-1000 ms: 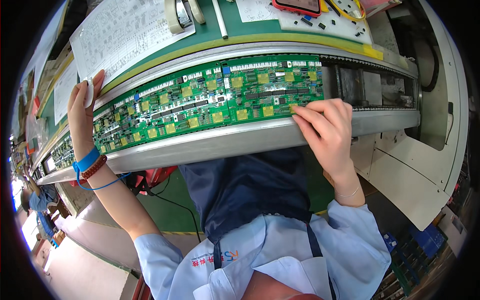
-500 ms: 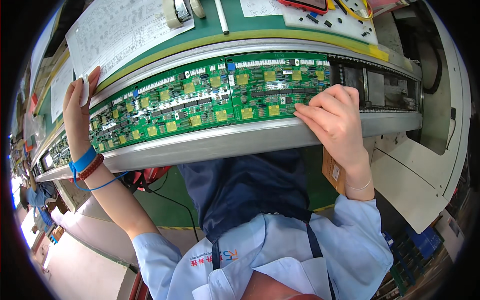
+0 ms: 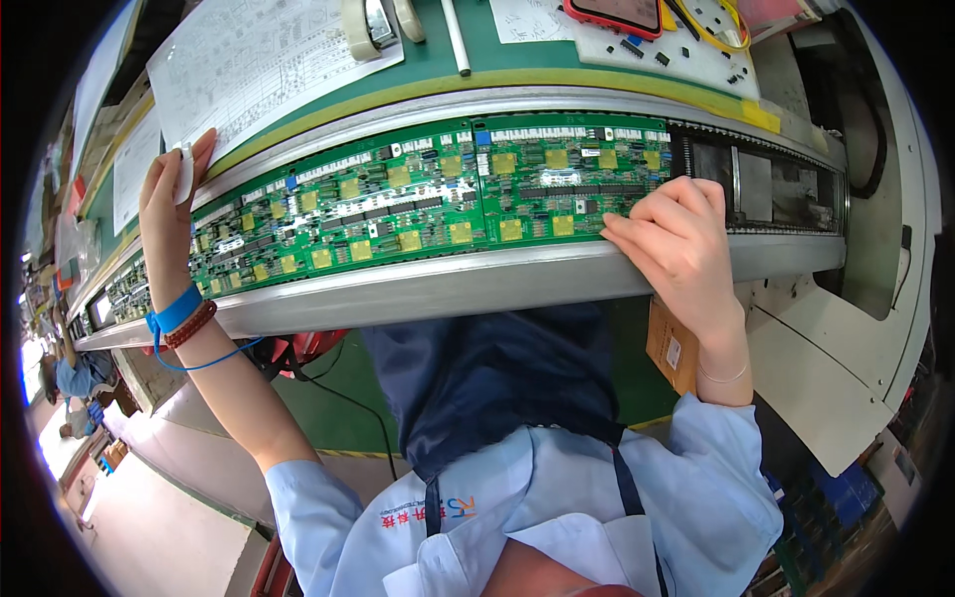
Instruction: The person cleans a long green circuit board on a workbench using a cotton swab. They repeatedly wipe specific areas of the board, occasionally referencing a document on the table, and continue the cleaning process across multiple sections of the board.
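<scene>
While my left hand (image 3: 171,214) pinches a white piece (image 3: 185,175), my right hand (image 3: 681,249), bunched, is right at the green circuit board (image 3: 572,177) lying along the metal rail (image 3: 428,292); whether it's gripping anything, I can't tell!

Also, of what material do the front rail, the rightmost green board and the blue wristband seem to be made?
Rail: metal, perhaps aluminium, satin grey with a bright edge.
Board: probably resin laminate, coated semi-gloss green; small glints show.
Wristband: evenly blue, perhaps fabric or rubber; texture too small to tell.
</scene>
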